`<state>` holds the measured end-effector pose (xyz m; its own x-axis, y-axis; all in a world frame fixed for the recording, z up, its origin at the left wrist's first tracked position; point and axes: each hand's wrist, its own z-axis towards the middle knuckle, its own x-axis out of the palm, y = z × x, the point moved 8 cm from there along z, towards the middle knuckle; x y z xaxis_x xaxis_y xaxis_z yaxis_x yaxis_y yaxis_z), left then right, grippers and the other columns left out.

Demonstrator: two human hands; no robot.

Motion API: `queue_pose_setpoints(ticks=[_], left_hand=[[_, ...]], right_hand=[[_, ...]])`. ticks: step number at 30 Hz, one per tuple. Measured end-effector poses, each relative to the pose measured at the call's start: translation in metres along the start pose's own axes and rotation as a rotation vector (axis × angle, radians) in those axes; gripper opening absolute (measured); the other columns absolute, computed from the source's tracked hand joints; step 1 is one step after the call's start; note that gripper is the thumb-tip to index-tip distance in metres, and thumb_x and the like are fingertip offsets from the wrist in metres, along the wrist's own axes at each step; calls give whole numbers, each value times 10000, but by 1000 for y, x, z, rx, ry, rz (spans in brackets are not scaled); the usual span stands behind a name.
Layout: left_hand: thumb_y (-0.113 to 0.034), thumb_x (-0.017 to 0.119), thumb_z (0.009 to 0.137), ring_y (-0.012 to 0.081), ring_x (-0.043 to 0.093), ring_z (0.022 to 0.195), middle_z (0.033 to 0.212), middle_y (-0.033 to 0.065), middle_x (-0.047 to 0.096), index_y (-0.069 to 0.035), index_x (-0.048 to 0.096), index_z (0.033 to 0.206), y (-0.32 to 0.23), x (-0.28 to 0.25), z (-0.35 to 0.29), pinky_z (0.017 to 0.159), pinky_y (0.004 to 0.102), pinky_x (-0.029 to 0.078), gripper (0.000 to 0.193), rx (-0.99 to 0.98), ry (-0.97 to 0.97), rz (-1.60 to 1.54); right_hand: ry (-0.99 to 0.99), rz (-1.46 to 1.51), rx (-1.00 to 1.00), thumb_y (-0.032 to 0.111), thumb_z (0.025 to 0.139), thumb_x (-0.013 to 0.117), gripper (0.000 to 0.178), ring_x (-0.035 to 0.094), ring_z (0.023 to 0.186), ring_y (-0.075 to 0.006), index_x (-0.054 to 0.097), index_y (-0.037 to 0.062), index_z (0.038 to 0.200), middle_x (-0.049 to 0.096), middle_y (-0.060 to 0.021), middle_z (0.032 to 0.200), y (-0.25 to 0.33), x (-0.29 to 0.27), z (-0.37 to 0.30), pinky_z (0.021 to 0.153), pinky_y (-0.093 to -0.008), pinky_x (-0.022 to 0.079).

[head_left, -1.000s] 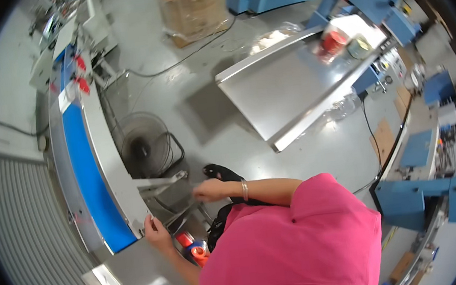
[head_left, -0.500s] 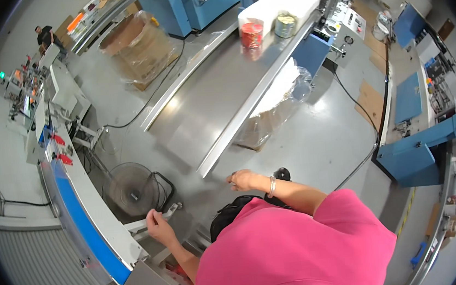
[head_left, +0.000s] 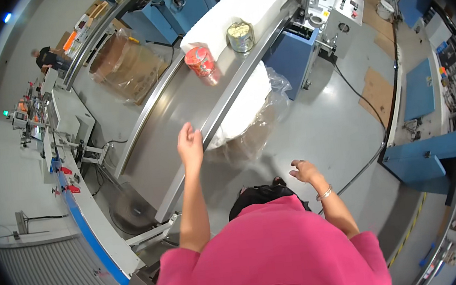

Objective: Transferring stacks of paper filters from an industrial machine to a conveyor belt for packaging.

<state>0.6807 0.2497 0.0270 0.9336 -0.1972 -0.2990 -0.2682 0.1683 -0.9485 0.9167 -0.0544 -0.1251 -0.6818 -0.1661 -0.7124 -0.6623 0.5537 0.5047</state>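
Observation:
My left hand (head_left: 190,147) is raised over the near part of a long metal chute table (head_left: 154,144), beside its right rail. Its fingers are loosely bent and nothing shows in them. Off the table to the right, my right hand (head_left: 306,172), with a bracelet at the wrist, hangs over the floor. Its fingers are apart and hold nothing. Farther up the chute table stand a red patterned cylindrical container (head_left: 200,63) and a silvery one with a pale yellow top (head_left: 241,37). Behind them lies a long white stack (head_left: 259,8).
Below the table's right rail stands a plastic-lined box (head_left: 257,128) with white material. A large carton (head_left: 127,67) is at the far left. A blue-belted conveyor (head_left: 92,241) and a floor fan (head_left: 131,207) lie left. Blue machinery (head_left: 297,61) and a cable (head_left: 363,93) are right.
I am closer to the chute table. My left hand has risen forward over it, while my right hand has shifted right, away from the table's end.

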Motion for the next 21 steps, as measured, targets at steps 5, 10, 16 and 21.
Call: queue_pose_setpoints(ticks=[5,10,16,21], left_hand=[[-209,701,753,275,579,964,1192,266,491,18,333,1349,-42,92,94,907,362,428,736,30,1,285],[-274,777,663,412,366,1217,1284,283,381,-33,269,1390,-42,119,190,1030,438,312,919,192,-124,468],[-55,665,708,391,385,1237,1362,255,343,-76,436,1314,-34,107,230,1015,391,352,648,269,-6,492],[-53,618,726,431,283,1291,1377,298,289,-77,383,1337,-41,121,227,1065,431,268,656,257,-11,604]], right_hand=[[-56,119,98,312,803,637,411,602,965,-341,575,58,1120,637,-194,1006,-50,-40,4,823,-413,482],[-86,198,190,315,807,632,394,612,963,-321,583,64,1108,644,-185,1004,-93,-67,20,827,-401,486],[-100,193,378,337,796,638,384,636,919,-306,607,80,1081,669,-163,946,-198,-61,26,819,-377,497],[25,647,699,321,811,627,374,661,840,-204,611,53,1071,682,-126,890,-301,-3,14,710,-336,519]])
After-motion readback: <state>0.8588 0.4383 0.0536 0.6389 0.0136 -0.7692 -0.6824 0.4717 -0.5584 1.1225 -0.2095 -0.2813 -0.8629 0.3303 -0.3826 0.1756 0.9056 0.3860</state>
